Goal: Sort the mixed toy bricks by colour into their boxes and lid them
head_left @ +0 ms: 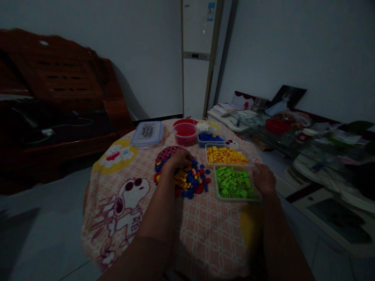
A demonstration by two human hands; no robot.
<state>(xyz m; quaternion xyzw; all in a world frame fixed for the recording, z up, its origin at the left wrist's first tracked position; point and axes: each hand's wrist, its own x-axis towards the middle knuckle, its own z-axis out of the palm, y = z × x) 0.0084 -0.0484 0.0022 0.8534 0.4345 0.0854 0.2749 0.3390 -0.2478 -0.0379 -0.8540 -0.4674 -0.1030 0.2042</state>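
Note:
A pile of mixed red, blue and yellow bricks [191, 181] lies in the middle of a round table covered with a cartoon-print cloth [125, 203]. My left hand [178, 159] rests on the far left part of the pile, fingers curled down into the bricks. My right hand [264, 179] grips the right edge of a clear tray of green bricks [234, 183]. Behind it sits a tray of yellow bricks [225, 155], then a tray of blue bricks [210, 137].
A round tub of red bricks [185, 133] and a flat lidded box [146, 132] stand at the table's far side. A dark wooden sofa [58, 101] is on the left. A cluttered glass table [304, 144] is on the right.

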